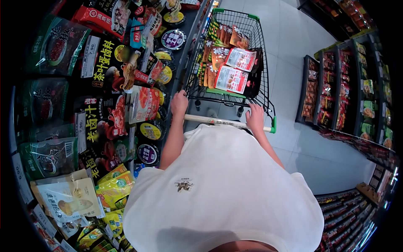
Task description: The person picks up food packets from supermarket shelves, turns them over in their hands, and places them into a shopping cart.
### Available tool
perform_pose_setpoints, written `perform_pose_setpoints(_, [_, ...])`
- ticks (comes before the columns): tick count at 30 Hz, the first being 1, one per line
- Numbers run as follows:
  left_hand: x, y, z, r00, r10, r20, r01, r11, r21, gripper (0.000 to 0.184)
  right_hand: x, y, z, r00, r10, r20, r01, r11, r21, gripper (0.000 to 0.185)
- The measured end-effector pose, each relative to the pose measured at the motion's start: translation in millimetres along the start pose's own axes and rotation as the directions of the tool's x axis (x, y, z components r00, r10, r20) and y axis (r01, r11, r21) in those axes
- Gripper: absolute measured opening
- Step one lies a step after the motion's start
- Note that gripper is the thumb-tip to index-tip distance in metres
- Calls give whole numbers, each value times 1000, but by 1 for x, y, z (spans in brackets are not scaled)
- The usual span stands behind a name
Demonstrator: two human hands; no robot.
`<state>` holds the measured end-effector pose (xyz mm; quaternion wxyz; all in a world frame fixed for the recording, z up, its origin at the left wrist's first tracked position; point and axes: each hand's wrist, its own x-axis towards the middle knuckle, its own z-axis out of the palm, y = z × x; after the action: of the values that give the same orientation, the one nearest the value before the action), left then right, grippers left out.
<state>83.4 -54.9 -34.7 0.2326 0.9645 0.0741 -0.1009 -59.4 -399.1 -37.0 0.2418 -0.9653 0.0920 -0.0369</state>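
Note:
A shopping cart (268, 90) with a black wire basket and green corners stands in front of me. My left hand (179, 102) is closed at the cart's near left corner, by the end of the pale handle bar (216, 121). My right hand (255, 118) is curled on the cart near the bar's right end; its fingertips lie by the basket's rear edge. Inside the basket lie several red-and-white packets (231, 79), orange-brown packets (239, 38) and a black package (252, 85).
Close on my left, a shelf holds black seasoning packets (112, 115), green-edged bags (48, 157), round-lidded tubs (173, 39) and yellow packets (115, 185). Across the tiled floor (285, 38), a shelf rack (350, 88) holds packaged food. More shelving (348, 218) is at lower right.

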Motion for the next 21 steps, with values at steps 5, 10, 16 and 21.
perform_pose_setpoints(5, [12,12,-7,998,-26,49,25,999,24,22,14,8,5,1000,6,5,-6,1000,-4,37])
perform_pose_setpoints(10, [20,18,-11,996,-52,66,50,998,34,23,24,8,5,1000,8,16,-7,1000,-14,37])
perform_pose_setpoints(16, [31,20,-9,997,-35,74,30,997,73,23,35,11,6,999,43,3,-43,998,45,35])
perform_pose_setpoints(21, [33,26,-10,1000,2,31,-5,995,95,21,76,14,-9,987,159,17,-159,967,197,32])
